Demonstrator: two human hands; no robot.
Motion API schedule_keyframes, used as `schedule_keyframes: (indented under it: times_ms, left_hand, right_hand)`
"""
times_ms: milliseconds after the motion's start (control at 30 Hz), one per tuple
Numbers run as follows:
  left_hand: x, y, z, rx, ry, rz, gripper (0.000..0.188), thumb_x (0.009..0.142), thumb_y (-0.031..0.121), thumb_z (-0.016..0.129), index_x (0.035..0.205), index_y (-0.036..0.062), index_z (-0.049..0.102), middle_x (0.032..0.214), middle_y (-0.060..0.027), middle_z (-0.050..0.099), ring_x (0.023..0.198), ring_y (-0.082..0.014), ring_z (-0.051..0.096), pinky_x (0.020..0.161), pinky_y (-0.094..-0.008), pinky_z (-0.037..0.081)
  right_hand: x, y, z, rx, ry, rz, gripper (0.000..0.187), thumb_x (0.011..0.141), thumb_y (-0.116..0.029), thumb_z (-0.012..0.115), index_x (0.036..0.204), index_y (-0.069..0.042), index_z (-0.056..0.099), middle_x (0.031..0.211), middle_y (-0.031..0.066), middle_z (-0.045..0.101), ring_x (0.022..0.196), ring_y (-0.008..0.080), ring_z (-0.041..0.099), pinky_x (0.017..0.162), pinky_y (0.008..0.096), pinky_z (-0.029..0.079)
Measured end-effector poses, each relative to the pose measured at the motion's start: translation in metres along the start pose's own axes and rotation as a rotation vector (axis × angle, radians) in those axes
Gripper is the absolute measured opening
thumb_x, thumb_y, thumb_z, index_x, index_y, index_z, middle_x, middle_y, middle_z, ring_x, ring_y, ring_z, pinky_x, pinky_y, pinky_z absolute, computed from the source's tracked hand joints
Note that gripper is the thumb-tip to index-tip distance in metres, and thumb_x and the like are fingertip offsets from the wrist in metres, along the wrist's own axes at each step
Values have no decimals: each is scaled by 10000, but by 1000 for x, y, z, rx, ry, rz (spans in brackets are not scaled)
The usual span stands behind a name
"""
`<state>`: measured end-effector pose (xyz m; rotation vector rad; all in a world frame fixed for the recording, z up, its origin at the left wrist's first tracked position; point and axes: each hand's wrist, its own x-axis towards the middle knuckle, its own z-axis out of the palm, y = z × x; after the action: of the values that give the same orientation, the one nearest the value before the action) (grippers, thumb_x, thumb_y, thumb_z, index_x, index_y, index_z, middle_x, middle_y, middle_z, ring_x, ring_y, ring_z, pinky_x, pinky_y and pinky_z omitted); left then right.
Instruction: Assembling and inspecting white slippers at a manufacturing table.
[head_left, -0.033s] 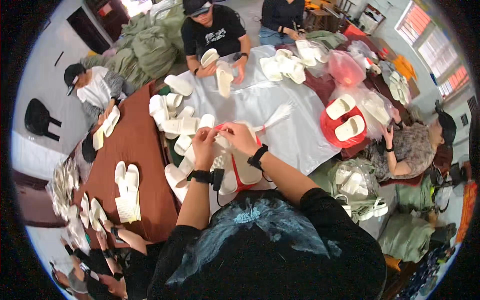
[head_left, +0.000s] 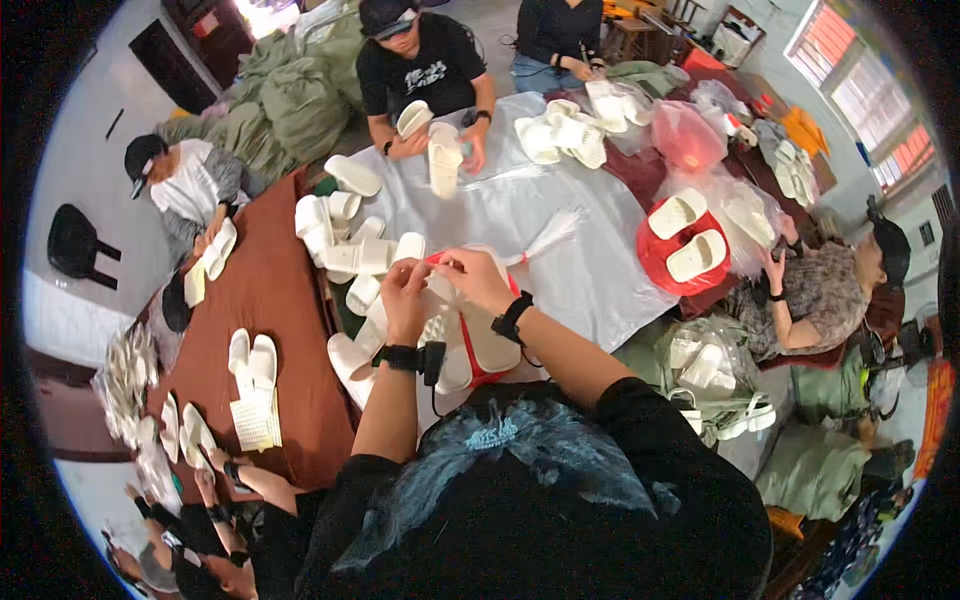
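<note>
Close together over the near edge of the table, my left hand and my right hand are both closed in a pinch. A thin red strip shows between their fingertips; its exact kind is hard to make out. Below my hands lie white slippers, partly hidden by my fingers and wrists. Another red band runs across and beside these slippers. Just beyond my right hand rests a bundle of thin white ties with a red band at its near end.
White slippers are heaped left of my hands. Grey-white sheeting covers the table. A red round package bears two slippers at right. Across the table a person handles slippers; others work at a brown table and at right.
The view has shifted very slightly. My hands keep the same pinch on the red strip.
</note>
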<state>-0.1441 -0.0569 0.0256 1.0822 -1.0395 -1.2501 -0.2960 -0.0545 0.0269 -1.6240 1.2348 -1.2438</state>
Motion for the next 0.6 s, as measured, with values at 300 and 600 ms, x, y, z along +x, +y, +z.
schedule_keyframes:
  times_ms: [300, 600]
  left_hand:
    - [0, -13, -7, 96, -111, -6, 160, 909, 132, 635, 986, -1, 681, 885, -34, 675, 781, -93, 580, 704, -223, 446]
    - [-4, -13, -4, 239, -89, -71, 109, 805, 67, 728, 881, 3, 683, 786, -2, 649, 700, -61, 554, 625, -214, 444]
  right_hand:
    - [4, -1, -9, 111, 59, 125, 153, 858, -140, 654, 902, 6, 646, 639, -11, 530, 588, 57, 428, 535, 245, 364]
    - [5, 24, 5, 184, 19, 89, 148, 890, -141, 609, 909, 3, 638, 783, 6, 621, 715, 86, 549, 681, 242, 448]
